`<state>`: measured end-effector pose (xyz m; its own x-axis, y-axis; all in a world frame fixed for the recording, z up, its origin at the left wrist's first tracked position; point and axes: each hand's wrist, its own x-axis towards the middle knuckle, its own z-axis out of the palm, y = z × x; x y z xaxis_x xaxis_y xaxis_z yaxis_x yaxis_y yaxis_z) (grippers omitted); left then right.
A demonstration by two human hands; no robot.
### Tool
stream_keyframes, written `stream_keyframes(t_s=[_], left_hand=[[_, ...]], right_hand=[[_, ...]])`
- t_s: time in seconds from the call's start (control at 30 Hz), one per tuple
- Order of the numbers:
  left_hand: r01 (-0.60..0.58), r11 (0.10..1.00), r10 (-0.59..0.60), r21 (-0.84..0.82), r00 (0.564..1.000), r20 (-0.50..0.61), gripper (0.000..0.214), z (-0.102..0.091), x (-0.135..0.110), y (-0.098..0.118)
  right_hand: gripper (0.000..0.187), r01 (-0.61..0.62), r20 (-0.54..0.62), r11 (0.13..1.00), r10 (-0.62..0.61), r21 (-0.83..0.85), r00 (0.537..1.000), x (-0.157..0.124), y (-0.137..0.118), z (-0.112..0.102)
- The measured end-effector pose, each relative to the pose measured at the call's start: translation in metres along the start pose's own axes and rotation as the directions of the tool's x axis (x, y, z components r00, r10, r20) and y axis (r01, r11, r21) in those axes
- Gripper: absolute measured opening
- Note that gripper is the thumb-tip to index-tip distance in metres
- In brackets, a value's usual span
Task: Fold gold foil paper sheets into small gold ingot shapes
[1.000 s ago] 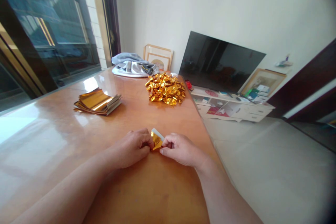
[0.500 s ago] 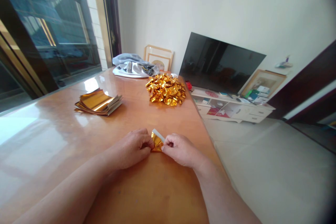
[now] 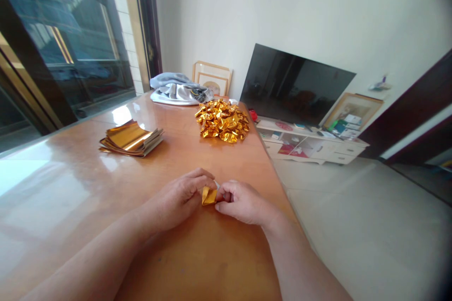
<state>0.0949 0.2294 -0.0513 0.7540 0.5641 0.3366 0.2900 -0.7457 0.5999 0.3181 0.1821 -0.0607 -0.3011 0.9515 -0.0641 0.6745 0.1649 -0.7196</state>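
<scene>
Between my two hands, low over the wooden table (image 3: 169, 254), is a small folded piece of gold foil paper (image 3: 209, 196). My left hand (image 3: 183, 197) is closed at its left side, with the index finger bent over the top edge. My right hand (image 3: 242, 201) pinches the right edge between thumb and curled fingers. A sliver of pale backing shows near the left fingertips; the rest of the paper is hidden by the fingers. Farther off lies a stack of flat gold foil sheets (image 3: 129, 137), and right of it a heap of folded gold foil pieces (image 3: 223, 121).
A grey-blue bundle of cloth (image 3: 176, 89) lies at the table's far end, with picture frames (image 3: 212, 77) leaning on the wall behind. Right of the table edge stand a white low cabinet (image 3: 319, 150) and a large dark television (image 3: 296, 84). Glass doors (image 3: 70, 42) are at left.
The upright pale-edged flap of the gold foil paper has been folded down, so the piece looks smaller. My left index finger has moved over its top. My right hand has stayed nearly in place.
</scene>
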Motion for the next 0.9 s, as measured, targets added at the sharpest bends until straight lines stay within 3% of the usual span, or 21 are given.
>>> stream_keyframes(t_s=[0.13, 0.37, 0.73, 0.9], left_hand=[[-0.033, 0.990, 0.016, 0.134, 0.992, 0.124, 0.040, -0.006, 0.000, 0.010], [0.074, 0.908, -0.110, 0.412, 0.992, 0.064, 0.021, -0.015, -0.001, 0.016], [0.123, 0.932, -0.159, 0.341, 0.984, 0.081, 0.021, -0.008, -0.002, 0.006], [0.152, 0.943, -0.190, 0.296, 0.976, 0.105, 0.011, -0.008, -0.002, 0.000]], right_hand=[[0.006, 0.069, 0.009, 0.997, -0.069, -0.040, 0.998, 0.002, 0.002, -0.001], [0.012, 0.017, -0.035, 0.998, -0.019, -0.054, 0.999, 0.001, 0.004, 0.001], [0.022, -0.071, -0.091, 0.993, 0.062, -0.099, 0.994, 0.001, -0.001, 0.003], [0.022, -0.070, -0.103, 0.992, 0.060, -0.101, 0.993, 0.002, 0.001, 0.003]])
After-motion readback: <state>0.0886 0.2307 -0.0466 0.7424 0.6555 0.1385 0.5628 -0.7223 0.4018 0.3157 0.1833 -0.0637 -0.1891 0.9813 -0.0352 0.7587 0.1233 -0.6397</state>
